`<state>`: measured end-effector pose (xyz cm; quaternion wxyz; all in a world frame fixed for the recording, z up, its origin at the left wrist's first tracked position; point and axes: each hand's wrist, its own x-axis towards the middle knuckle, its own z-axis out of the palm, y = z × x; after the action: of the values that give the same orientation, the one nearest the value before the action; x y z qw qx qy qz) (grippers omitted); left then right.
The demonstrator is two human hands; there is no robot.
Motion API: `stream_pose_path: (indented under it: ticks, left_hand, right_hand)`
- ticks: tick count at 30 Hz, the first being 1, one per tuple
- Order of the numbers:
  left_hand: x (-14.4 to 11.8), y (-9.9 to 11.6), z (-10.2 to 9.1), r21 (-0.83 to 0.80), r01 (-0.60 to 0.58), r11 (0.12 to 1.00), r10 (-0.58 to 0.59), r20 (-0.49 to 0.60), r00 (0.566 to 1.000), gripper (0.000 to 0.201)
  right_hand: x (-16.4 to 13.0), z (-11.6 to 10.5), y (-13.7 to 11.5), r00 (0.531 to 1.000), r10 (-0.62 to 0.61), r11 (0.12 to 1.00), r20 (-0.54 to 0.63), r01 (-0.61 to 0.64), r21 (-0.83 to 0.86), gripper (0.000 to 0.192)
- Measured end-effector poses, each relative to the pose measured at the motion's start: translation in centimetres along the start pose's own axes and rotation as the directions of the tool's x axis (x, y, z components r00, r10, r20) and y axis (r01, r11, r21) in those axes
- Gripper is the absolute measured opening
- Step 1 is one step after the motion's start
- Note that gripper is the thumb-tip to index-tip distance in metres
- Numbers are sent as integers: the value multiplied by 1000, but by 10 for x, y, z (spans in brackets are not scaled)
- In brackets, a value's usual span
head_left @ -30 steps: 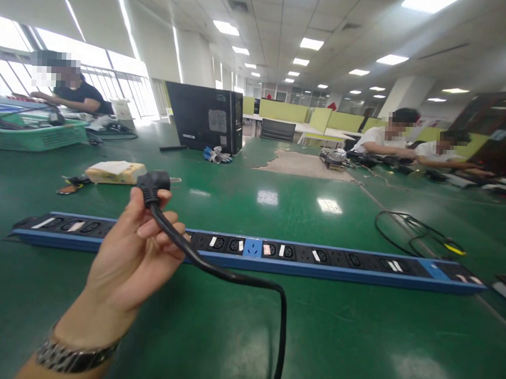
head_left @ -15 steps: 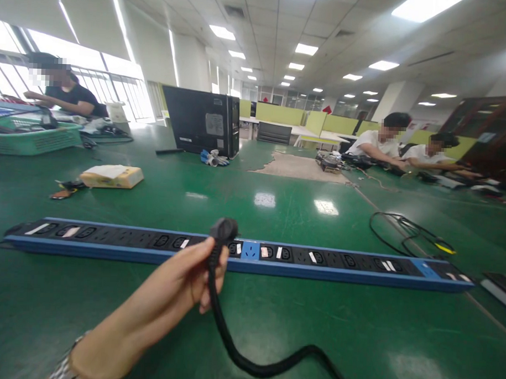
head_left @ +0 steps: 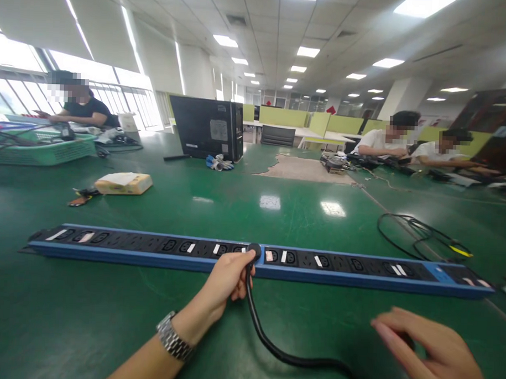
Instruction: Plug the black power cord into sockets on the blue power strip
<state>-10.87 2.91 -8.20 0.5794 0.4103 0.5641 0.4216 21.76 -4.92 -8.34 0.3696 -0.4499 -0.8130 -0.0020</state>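
Far left on the green table (head_left: 107,317) a mesh basket (head_left: 42,152) holds tangled leads in front of a seated person, and nearer in lies a flat yellow box (head_left: 124,183). Across the front runs a long blue power strip (head_left: 259,260), lying flat with its sockets facing up so a plug can go straight down into it. The left hand (head_left: 229,277), a metal watch (head_left: 173,339) on its wrist, has its fingers closed round a black plug (head_left: 254,250) and holds it right at a socket near the middle of the strip; whether it is fully seated I cannot tell. The black cable (head_left: 280,353) trails back from the plug in a loose curve. The right hand (head_left: 427,353) rests low with fingers open and spread, holding nothing. Beyond it a coil of wire (head_left: 417,234) lies on the table, and two more people sit at the far right
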Motion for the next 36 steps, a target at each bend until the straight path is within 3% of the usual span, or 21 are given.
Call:
stream_pose_path:
  ticks: [5, 9, 12, 16, 23, 25, 28, 30, 33, 36]
  left_hand:
    - [7, -5, 8, 19, 4, 1000, -3, -48, 999, 45]
    - [7, -9, 9, -7, 19, 1000, -19, -24, 1000, 45]
    - [5, -11, 8, -29, 34, 999, -35, -31, 999, 44]
    - [2, -14, 8, -36, 5, 999, -6, -29, 1000, 44]
    - [-11, -5, 6, -123, -208, 971, 208, -5, 978, 47]
    - [-16, -6, 10, -67, -218, 974, 220, 19, 975, 49]
    - [-21, -13, 22, 79, -238, 968, 223, 167, 961, 50]
    - [-23, -19, 35, 157, -299, 941, 251, 267, 931, 47]
    - [-28, -22, 56, 247, -409, 878, 312, 351, 883, 39]
    - [-31, -13, 67, 327, -537, 778, 383, 430, 817, 25]
  right_hand:
    - [60, 48, -2, 997, 23, 997, 78, -29, 73, 23]
    - [62, 82, -9, 989, -19, 988, 145, -4, 153, 24]
    - [53, 94, -11, 978, -58, 983, 201, 21, 182, 22]
    - [44, 98, -11, 969, -76, 980, 235, 29, 197, 21]
    - [44, 103, -9, 975, -70, 976, 210, 24, 218, 18]
    - [45, 100, -14, 984, -22, 965, 174, -24, 262, 17]
    - [46, 93, -28, 983, 119, 922, 142, -162, 351, 25]
    - [49, 87, -39, 956, 210, 864, 203, -279, 420, 34]
    - [59, 77, -51, 876, 329, 781, 353, -462, 419, 36]
    - [79, 66, -48, 813, 444, 744, 378, -569, 349, 31]
